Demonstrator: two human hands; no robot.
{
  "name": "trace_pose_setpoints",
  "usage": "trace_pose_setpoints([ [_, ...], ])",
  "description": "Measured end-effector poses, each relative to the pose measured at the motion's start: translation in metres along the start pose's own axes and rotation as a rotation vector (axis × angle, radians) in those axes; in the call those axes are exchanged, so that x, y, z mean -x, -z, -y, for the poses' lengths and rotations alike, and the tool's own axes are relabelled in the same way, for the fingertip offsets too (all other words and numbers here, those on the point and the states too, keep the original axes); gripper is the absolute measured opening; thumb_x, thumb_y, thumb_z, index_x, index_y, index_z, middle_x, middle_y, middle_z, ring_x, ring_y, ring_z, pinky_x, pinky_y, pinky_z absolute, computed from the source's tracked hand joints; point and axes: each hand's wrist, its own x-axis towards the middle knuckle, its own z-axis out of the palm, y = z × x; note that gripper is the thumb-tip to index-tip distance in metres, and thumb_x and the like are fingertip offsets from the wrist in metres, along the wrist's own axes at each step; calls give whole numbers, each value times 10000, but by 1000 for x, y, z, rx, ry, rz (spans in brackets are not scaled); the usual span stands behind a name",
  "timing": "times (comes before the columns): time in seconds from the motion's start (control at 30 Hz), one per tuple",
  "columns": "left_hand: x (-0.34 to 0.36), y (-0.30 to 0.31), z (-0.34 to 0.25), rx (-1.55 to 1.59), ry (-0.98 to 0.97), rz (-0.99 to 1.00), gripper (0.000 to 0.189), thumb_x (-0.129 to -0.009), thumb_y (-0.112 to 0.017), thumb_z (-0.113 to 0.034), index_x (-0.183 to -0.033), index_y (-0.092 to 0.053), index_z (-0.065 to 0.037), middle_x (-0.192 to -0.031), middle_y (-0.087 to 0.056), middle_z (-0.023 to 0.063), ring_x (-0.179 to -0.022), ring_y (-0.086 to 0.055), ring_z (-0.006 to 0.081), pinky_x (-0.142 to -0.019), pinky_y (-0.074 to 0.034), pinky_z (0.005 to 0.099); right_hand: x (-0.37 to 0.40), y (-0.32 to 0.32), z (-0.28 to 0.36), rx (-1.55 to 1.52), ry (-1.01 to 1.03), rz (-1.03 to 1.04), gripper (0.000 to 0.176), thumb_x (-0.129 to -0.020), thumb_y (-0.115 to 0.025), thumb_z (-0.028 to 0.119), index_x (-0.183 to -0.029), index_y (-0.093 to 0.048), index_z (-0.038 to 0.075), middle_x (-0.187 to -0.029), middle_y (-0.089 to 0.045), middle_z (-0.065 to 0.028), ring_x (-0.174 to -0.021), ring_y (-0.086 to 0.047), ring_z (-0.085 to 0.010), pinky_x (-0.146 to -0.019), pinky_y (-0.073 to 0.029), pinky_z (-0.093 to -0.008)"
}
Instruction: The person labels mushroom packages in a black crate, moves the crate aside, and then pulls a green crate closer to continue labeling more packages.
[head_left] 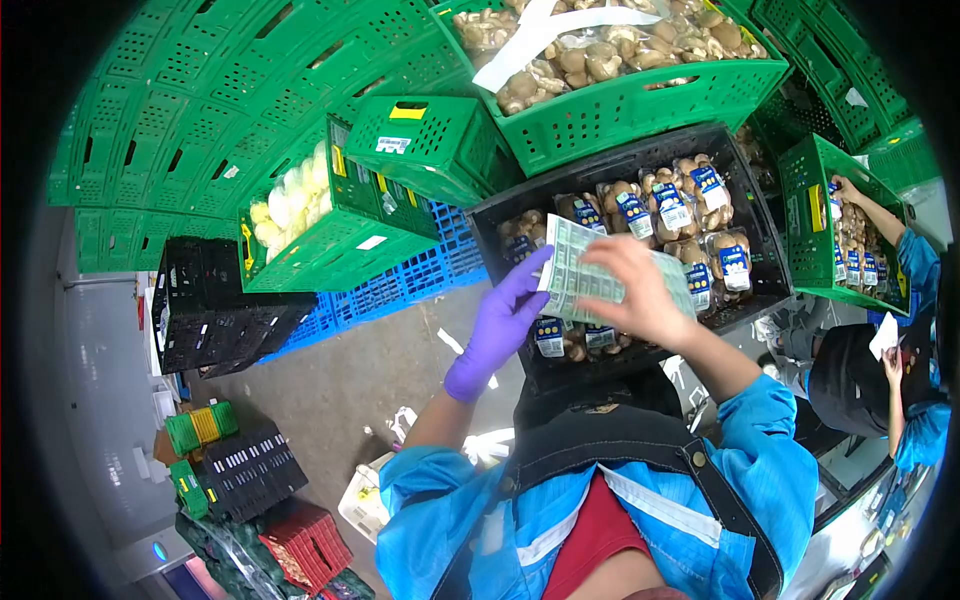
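My left hand (500,325), in a purple glove, is closed on the left edge of a sheet of printed labels (568,262). The sheet is held above a black crate (640,345). My bare right hand (640,290) lies over the sheet, its thumb and fingers apart and slightly blurred; whether a loose label is at the fingertips does not show. Under the sheet, the crate holds several packs of brown mushrooms (672,205) with blue and white labels. Part of the packs is hidden by the sheet and my right hand.
Beyond the black crate stands a green crate (640,115) of loose mushrooms. To the left, a green crate (345,235) with pale vegetables stands near blue pallets (385,275). A co-worker (850,375) at right reaches into another green crate (815,225) of mushroom packs.
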Motion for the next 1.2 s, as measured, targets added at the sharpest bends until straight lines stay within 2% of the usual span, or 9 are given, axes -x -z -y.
trace_pose_setpoints([
  [0.13, -1, -6, -15, -179, 10, 14, 441, -839, -501, 37, -1268, -466, -57, -1195, -544, 67, -995, -525, 100, -843, -423, 248, 9, -28, 7, -180, -77, 28, 484, -619, -743, 159, -1056, -560, 58, -1020, -579, -121, -967, -518, -308, -876, -378, -409],
  [0.2, -1, -4, -17, -377, -158, 40, 413, -846, -486, 20, -1251, -490, -60, -1125, -580, 89, -962, -552, 135, -823, -435, 267, 9, -31, 6, -264, -115, 21, 481, -612, -741, 134, -1053, -565, 57, -1011, -589, -119, -956, -528, -308, -871, -386, -413],
  [0.27, 1, -2, -22, -418, -158, 63, 409, -842, -492, 12, -1243, -500, -63, -1081, -588, 101, -923, -563, 159, -807, -440, 276, 10, -34, 7, -365, -190, 22, 472, -605, -732, 87, -1050, -578, 61, -1037, -602, -118, -972, -547, -299, -893, -398, -415],
  [0.5, 2, -1, -28, -515, -260, 55, 434, -799, -556, -7, -1225, -527, -85, -912, -590, 104, -783, -561, 199, -727, -451, 292, 13, -44, 5, -407, -117, -66, 334, -636, -725, 94, -953, -628, 60, -934, -648, -80, -925, -602, -234, -969, -348, -448],
  [0.73, 2, 5, -24, -660, -79, -33, 430, -676, -696, -12, -1089, -616, -100, -859, -562, 74, -734, -554, 162, -679, -448, 288, 14, -41, 9, -232, -147, -130, 224, -647, -714, 90, -864, -659, 86, -728, -629, -21, -784, -600, -172, -963, -349, -437],
  [0.8, -1, 8, -22, -798, -206, -51, 314, -672, -702, -70, -973, -637, -130, -869, -555, 90, -915, -550, 261, -768, -455, 352, 14, -41, 9, -220, -135, -132, 218, -646, -713, 87, -857, -657, 85, -706, -618, -16, -756, -590, -177, -963, -347, -439],
  [0.9, -8, 5, -30, -889, -392, -77, 225, -660, -710, -112, -874, -643, -133, -944, -562, 79, -1042, -495, 276, -922, -357, 441, 13, -41, 8, -259, -169, -119, 213, -644, -709, 83, -849, -651, 75, -706, -607, -22, -735, -571, -197, -892, -400, -396],
  [1.1, -9, 2, -38, -1017, -484, -7, 136, -715, -673, -185, -824, -609, -135, -982, -581, 36, -1086, -485, 262, -1048, -110, 539, 12, -41, 10, -587, -354, -62, 191, -639, -713, 78, -814, -641, 55, -718, -591, -32, -743, -562, -174, -699, -439, -292],
  [1.2, -9, 6, -28, -1004, -428, 44, 117, -737, -652, -192, -814, -595, -125, -878, -595, 11, -1014, -524, 222, -1056, -105, 539, 12, -38, 10, -590, -320, -66, 192, -641, -723, 86, -809, -639, 48, -729, -593, -34, -743, -557, -154, -699, -436, -278],
])
